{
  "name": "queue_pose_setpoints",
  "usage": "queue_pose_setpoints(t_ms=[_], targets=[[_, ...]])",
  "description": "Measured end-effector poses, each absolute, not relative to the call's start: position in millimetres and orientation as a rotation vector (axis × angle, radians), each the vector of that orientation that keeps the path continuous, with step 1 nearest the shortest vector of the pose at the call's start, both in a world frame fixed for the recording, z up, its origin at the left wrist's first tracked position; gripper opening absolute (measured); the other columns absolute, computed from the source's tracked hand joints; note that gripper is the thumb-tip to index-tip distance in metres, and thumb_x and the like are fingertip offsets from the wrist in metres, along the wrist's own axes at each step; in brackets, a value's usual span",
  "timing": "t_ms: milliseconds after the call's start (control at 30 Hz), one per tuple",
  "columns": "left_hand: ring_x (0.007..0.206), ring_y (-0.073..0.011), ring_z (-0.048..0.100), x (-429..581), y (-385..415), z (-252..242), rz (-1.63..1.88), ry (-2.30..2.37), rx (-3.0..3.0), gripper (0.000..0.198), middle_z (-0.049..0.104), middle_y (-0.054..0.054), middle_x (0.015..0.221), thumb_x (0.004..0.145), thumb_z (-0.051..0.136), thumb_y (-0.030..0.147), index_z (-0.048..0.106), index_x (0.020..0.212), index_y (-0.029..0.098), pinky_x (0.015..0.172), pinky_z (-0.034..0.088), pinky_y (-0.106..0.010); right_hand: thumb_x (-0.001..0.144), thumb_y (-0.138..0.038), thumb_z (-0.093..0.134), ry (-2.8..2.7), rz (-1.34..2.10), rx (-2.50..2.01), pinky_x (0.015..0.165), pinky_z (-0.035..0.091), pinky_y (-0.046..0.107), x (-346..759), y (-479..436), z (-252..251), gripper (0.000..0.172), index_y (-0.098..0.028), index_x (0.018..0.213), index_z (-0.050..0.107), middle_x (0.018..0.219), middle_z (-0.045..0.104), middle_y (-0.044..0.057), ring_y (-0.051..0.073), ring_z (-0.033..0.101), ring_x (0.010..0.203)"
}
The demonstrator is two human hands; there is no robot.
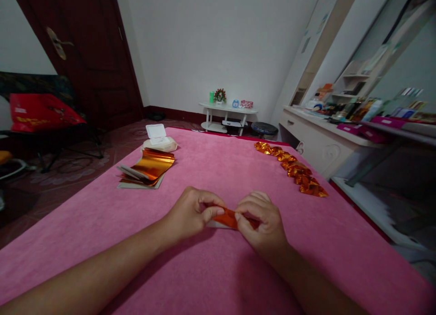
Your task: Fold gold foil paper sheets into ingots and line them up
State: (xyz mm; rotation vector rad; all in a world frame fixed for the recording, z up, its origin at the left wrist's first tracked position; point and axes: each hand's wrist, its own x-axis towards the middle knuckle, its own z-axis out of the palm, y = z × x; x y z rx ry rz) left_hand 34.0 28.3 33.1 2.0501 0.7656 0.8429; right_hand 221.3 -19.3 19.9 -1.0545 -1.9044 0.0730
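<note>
Between my two hands is a sheet of orange-gold foil paper (229,219), partly folded, with a pale strip of its backing showing along the lower edge. My left hand (200,210) pinches its left part between thumb and fingers. At the right part, my right hand (260,219) grips the paper the same way, its fingers curled over it. The ends of the sheet are partly hidden by my fingers. To the left lies a loose stack of gold foil paper sheets (156,164). A row of folded gold foil pieces (289,164) runs along the right side.
A pink cloth (211,169) covers the table. Behind the stack sits a white packet with its lid raised (157,132). Farther back are a small white table (218,107) and a dark round stool (265,128). A cluttered dresser (316,129) stands at the right.
</note>
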Motion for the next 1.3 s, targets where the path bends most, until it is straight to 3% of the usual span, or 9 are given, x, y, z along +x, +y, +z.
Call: queue_pose_setpoints(t_ms=[100,300,733,933,1167,1300], targets=[[0.069,-0.0134,0.064,35,25,34,0.842,0.679,2.166,0.012,0.072,-0.003,0.079,0.08,0.061,0.019,0.072,0.085,0.016,0.065,0.046,-0.022,0.072,-0.008,0.054,-1.907,0.056,-1.041,0.069,0.037,0.034,219,-20,19,0.014,-0.02,0.064,0.056,0.06,0.056,-0.001,0.014,0.049,0.061],[0.064,-0.0119,0.06,35,19,28,0.999,0.645,2.43,0.014,0.068,-0.002,0.07,0.085,0.056,0.018,0.069,0.08,0.016,0.064,0.043,-0.023,0.075,-0.01,0.055,-1.932,0.067,-1.031,0.07,0.037,0.034,215,-23,18,0.013,-0.02,0.066,0.058,0.062,0.058,-0.001,0.015,0.05,0.063],[0.057,-0.0101,0.058,33,20,30,1.138,0.664,2.402,0.015,0.066,-0.002,0.065,0.084,0.056,0.016,0.069,0.076,0.015,0.057,0.042,-0.02,0.075,-0.018,0.07,-1.757,0.276,-1.04,0.067,0.04,0.031,221,-20,21,0.007,-0.022,0.069,0.069,0.061,0.063,-0.002,0.014,0.055,0.06],[0.057,-0.01,0.058,31,23,31,1.08,0.74,2.324,0.016,0.067,-0.003,0.066,0.084,0.056,0.017,0.07,0.075,0.015,0.054,0.042,-0.019,0.075,-0.02,0.07,-1.716,0.271,-1.063,0.062,0.04,0.029,224,-18,19,0.016,-0.021,0.06,0.066,0.054,0.06,-0.002,0.013,0.053,0.056],[0.058,-0.0097,0.058,34,20,28,1.105,0.675,2.398,0.015,0.066,-0.002,0.066,0.084,0.057,0.016,0.069,0.075,0.015,0.058,0.042,-0.02,0.072,-0.023,0.073,-1.842,0.355,-1.15,0.068,0.04,0.029,217,-18,13,0.008,-0.021,0.068,0.067,0.065,0.065,-0.002,0.014,0.056,0.064],[0.059,-0.0097,0.059,35,19,26,1.101,0.644,2.434,0.014,0.066,-0.001,0.066,0.084,0.057,0.017,0.069,0.076,0.016,0.059,0.042,-0.02,0.074,-0.022,0.07,-1.84,0.318,-1.124,0.067,0.039,0.03,215,-20,13,0.016,-0.02,0.06,0.063,0.058,0.061,-0.002,0.013,0.054,0.06]])
